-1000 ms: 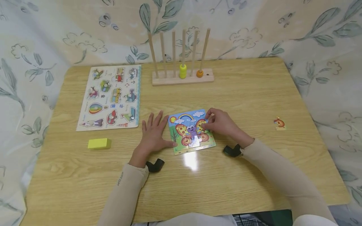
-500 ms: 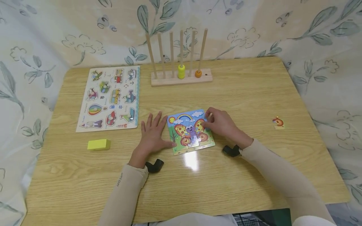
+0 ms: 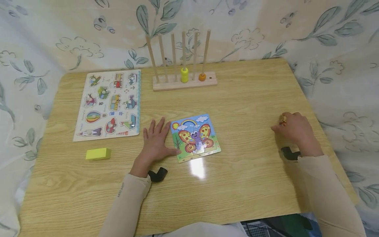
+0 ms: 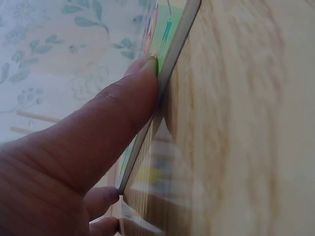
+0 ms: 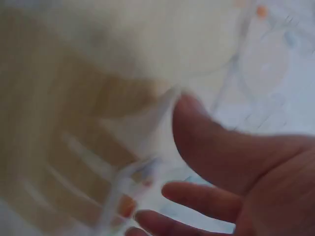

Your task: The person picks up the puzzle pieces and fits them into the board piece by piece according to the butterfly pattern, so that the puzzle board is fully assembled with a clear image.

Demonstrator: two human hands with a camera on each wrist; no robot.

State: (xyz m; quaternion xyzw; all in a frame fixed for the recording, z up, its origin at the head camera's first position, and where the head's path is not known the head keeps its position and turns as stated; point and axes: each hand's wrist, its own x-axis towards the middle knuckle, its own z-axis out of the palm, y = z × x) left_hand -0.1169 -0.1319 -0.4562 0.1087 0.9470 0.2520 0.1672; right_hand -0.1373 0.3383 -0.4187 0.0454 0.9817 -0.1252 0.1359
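Observation:
A small square butterfly puzzle (image 3: 195,136) lies in its board at the middle of the table. My left hand (image 3: 155,144) rests beside it with the fingers spread. The tip of its thumb (image 4: 142,81) touches the lower left edge of the board. Off to the right, my right hand (image 3: 296,128) is over a small orange snail-patterned puzzle piece (image 3: 283,120), partly hidden by the fingers. Thumb and fingertips stand apart around that piece. In the blurred right wrist view the thumb (image 5: 211,142) and fingers are spread from each other.
A large vehicle peg puzzle (image 3: 108,105) lies at the back left, with a yellow block (image 3: 98,153) in front of it. A wooden peg stand (image 3: 185,86) with yellow and orange beads stands at the back. A patterned cloth (image 3: 225,19) hangs behind the table.
My right hand has left the butterfly puzzle's right edge and moved right to the snail piece. The left hand stays at the board. The head view has shifted slightly.

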